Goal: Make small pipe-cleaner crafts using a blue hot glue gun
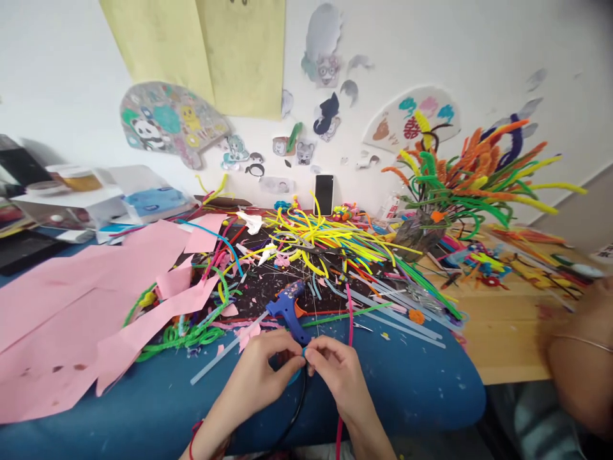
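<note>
My left hand and my right hand meet near the table's front edge, thumbs and fingertips pinched together. Between them shows a small blue piece; the fingers cover most of it, so its kind is unclear. Just beyond the fingertips lies a blue hot glue gun with an orange trigger, a translucent glue stick sticking out of its back. A dark cord runs down below my hands. Right of my right hand, a magenta pipe cleaner extends toward the front edge.
Yellow pipe cleaners are heaped on the dark mat, with loose glue sticks to the right. Pink paper sheets cover the left. A vase of pipe-cleaner stems and a phone stand behind. Another person's arm is at right.
</note>
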A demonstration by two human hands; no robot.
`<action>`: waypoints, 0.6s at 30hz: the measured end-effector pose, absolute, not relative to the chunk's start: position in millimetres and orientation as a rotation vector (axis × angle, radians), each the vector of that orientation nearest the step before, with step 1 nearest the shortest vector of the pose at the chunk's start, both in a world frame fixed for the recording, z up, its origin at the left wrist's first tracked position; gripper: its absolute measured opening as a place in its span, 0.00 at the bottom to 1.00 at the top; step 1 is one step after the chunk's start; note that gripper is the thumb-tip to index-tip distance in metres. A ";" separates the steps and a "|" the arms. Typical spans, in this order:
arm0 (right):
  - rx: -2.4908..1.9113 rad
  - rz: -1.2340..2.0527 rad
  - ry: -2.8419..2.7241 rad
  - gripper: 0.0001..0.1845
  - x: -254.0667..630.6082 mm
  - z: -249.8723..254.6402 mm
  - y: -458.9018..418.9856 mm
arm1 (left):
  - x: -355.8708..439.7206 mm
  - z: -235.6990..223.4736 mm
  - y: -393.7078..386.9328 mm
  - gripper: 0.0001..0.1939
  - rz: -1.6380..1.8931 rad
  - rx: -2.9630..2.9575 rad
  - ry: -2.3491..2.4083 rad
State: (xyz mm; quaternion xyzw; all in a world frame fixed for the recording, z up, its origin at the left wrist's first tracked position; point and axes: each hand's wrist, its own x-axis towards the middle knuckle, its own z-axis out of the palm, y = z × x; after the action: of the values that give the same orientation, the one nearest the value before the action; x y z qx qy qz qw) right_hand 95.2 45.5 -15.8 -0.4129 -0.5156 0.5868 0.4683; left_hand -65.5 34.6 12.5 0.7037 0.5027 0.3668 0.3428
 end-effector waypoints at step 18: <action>-1.009 1.486 -1.246 0.11 120.4 8.6 49.3 | -63.6 39.8 46.4 0.12 0.892 1.829 1.152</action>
State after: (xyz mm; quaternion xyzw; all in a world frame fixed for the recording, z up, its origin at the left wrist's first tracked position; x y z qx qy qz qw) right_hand 120.4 49.3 8.6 -0.4100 -0.5060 0.6036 0.4599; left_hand -63.6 46.4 39.8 0.7198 0.4533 0.3513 0.3910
